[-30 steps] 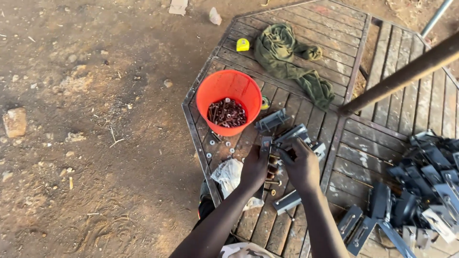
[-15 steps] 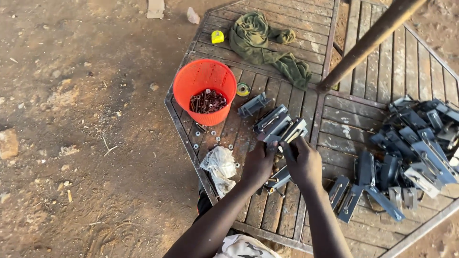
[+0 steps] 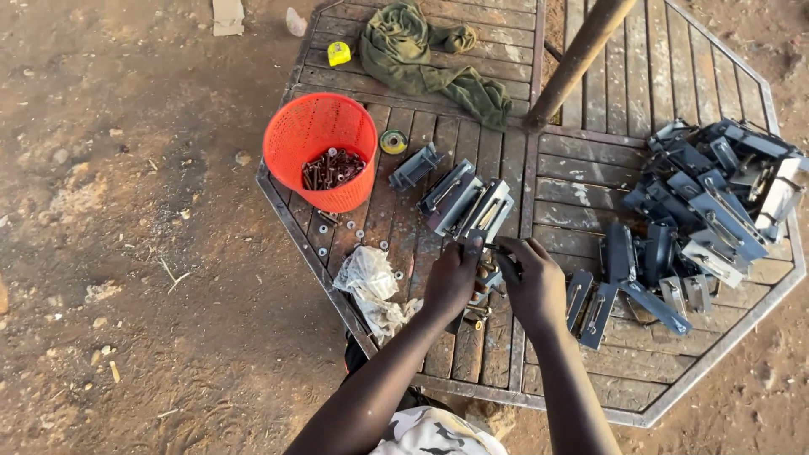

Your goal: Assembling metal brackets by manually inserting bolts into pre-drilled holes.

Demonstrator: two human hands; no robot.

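Two hands: both meet just below the middle of the frame, over a small metal part on the table
Left hand [image 3: 452, 281]: curled, fingertips closed down on the small metal bracket [image 3: 487, 271] from the left
Right hand [image 3: 533, 285]: curled too, thumb and fingers pinching the same bracket from the right; what lies under the palm cannot be told
Bracket: sits between the two hands, low centre of the frame, just below the row of grey brackets
Grey bracket row [image 3: 466, 202]: several channel-shaped pieces lying side by side, just above the hands
Table [image 3: 590, 173]: eight-sided, wooden slats in a metal frame, fills the right half of the frame
Orange basket [image 3: 320, 150]: upper left part of the table, dark bolts inside, well apart from the hands
Washers [image 3: 341, 238]: scattered on the slats just below the basket
Plastic bag [image 3: 368, 278]: crumpled, pale, near the left hand at the table edge
Bracket pile [image 3: 708, 198]: large heap of grey pieces at the right of the frame
Green cloth [image 3: 421, 50]: bunched at the top centre
Pole [image 3: 577, 59]: slants up from the table's middle to the top edge
Ground [image 3: 126, 253]: bare dirt, left half of the frame
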